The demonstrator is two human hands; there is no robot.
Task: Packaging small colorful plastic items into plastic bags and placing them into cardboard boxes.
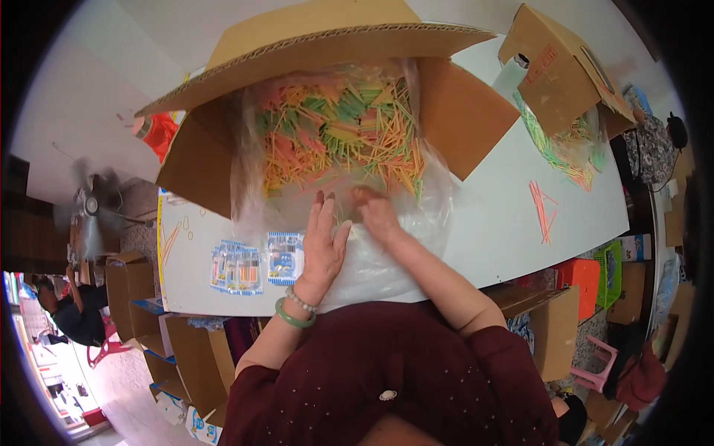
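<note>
A large cardboard box lies open toward me, lined with a clear plastic bag. Inside is a heap of thin sticks in pink, yellow, orange and green. My left hand is at the mouth of the bag, fingers stretched out and held upright, with a green bangle and a beaded bracelet at the wrist. Close by on its right, my right hand has its fingers curled in over the plastic; what they hold, if anything, is hidden. Left of my left hand lie small blue-and-white packets, at least one with coloured sticks showing.
At the far right, a second cardboard box spills more sticks onto the white table. A few pink sticks lie apart there. Rubber bands are near the left edge. Open boxes stand below the table. A fan stands at left.
</note>
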